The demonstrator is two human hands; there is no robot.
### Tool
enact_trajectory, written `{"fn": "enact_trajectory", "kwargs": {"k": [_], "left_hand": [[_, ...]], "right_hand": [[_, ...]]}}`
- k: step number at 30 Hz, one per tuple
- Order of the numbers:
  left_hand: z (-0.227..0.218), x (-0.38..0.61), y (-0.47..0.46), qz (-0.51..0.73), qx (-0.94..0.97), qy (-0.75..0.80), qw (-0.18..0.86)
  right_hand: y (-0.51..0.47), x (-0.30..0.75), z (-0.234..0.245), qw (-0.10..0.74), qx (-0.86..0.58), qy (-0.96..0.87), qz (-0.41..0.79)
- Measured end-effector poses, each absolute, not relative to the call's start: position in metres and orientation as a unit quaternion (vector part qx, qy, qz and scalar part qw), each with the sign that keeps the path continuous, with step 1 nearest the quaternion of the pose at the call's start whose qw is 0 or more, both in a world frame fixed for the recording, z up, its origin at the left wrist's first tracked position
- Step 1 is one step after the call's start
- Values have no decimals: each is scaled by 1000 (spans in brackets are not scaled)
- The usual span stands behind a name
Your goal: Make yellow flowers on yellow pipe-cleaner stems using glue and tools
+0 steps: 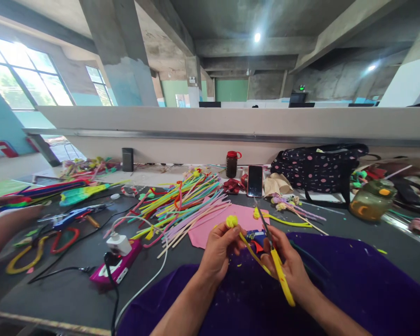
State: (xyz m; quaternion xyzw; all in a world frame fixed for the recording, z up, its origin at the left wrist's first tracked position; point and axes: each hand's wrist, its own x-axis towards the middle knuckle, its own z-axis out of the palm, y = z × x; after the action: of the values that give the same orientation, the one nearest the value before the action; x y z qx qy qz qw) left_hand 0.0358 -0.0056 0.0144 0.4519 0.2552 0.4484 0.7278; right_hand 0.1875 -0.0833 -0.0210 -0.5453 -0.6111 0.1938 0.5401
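Note:
In the middle of the head view, my left hand pinches a yellow pipe-cleaner flower. Its bent yellow stem runs down toward my other hand. My right hand grips scissors with yellow handles, blades pointing up and away from me. Whether the right fingers also touch the stem, I cannot tell. Just beyond my hands lie a second yellow piece with a long stem and a pink sheet. A small blue and red object shows partly between the hands.
Loose coloured pipe cleaners spread left of centre. A purple power strip with cables stands front left. Another person's arm reaches in near pliers. Behind are a phone, a red-lidded bottle, a dark bag and a jug.

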Motion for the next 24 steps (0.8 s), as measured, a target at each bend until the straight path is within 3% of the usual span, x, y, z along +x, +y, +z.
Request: {"fn": "enact_trajectory", "kwargs": {"k": [8, 15, 20, 24], "left_hand": [[14, 34, -3, 418, 401, 231, 781], [11, 38, -5, 426, 437, 251, 752], [13, 39, -9, 440, 473, 270, 714], [15, 37, -9, 434, 487, 253, 714]], "right_hand": [[-88, 185, -17, 469, -562, -673, 109], [-87, 192, -21, 400, -581, -709, -9], [-86, 193, -22, 413, -585, -698, 1], [-86, 192, -16, 464, -580, -664, 88]]}}
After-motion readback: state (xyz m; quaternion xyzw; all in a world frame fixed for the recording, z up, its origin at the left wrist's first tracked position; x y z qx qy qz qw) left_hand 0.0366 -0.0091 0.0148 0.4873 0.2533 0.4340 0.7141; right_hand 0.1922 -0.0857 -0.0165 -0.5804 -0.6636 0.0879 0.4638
